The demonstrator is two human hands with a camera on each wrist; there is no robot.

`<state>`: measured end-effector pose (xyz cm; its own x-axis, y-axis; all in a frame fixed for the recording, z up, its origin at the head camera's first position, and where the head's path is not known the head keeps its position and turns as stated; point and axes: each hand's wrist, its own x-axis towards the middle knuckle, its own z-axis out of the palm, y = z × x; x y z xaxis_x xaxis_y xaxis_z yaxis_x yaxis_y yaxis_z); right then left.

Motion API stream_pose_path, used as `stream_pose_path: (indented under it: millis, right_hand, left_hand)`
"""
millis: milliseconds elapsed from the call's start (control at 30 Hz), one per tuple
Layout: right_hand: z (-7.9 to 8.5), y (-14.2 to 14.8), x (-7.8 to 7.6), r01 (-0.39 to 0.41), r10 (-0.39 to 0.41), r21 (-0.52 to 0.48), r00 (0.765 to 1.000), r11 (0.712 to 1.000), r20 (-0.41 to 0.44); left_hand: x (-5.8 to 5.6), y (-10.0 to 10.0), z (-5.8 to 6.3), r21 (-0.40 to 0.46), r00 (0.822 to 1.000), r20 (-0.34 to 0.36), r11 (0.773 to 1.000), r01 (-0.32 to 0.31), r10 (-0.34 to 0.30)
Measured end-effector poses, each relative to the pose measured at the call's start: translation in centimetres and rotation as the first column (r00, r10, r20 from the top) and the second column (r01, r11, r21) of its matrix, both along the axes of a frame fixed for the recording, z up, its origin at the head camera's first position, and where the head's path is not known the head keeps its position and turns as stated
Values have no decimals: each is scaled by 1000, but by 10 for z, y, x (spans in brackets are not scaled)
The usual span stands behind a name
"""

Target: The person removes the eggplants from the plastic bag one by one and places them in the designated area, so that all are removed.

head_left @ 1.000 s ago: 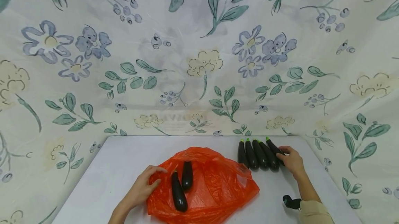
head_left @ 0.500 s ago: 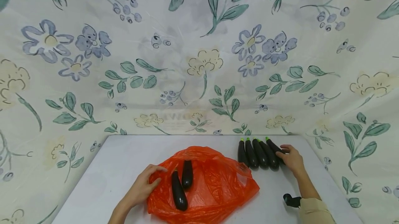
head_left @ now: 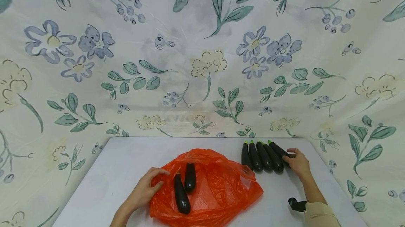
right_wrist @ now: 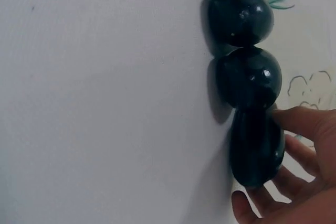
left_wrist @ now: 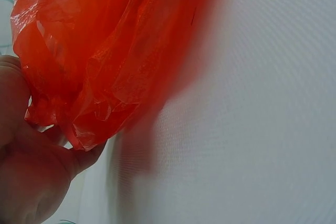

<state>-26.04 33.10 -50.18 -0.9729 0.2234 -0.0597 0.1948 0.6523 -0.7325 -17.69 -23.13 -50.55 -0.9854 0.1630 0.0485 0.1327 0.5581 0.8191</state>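
My left hand holds the left edge of a red plastic bag, thumb apart from the fingers. In the left wrist view, bag film lies between the thumb and fingers. Two dark eggplants lie within the bag's outline, one nearer and one farther; their green stem ends do not show. At the back right, my right hand grips the lower end of the rightmost eggplant of a row. The right wrist view has thumb and fingers around that eggplant.
Several more eggplants stand side by side left of the gripped one, green tips toward the back edge. The bag's right side reaches close to them. Everything lies on a white table, with a floral sheet hanging behind it.
The right hand has shifted slightly right, and the gripped eggplant now slants more, its lower end farther right. Left hand and bag look the same.
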Motion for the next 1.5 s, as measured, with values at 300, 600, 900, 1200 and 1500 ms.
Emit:
stream_pose_path:
  millis: [300,600,900,1200,1500]
  right_hand:
    - [-2,-1,1,36,-36,-19,999,999,20]
    - [0,0,0,18,-17,-33,999,999,28]
    - [-2,-1,1,21,-19,-56,999,998,29]
    - [1,-1,5,-1,3,-87,1000,996,26]
    - [5,-1,6,-1,-2,-128,1000,992,-18]
  left_hand:
    - [0,0,1,0,1000,6,1000,-2,2]
    - [-2,0,0,0,1000,-7,1000,4,-4]
    - [-1,0,1,3,1000,5,1000,-1,1]
    - [-1,0,0,5,1000,5,1000,-2,2]
    - [-1,-1,-1,10,1000,-7,1000,4,-4]
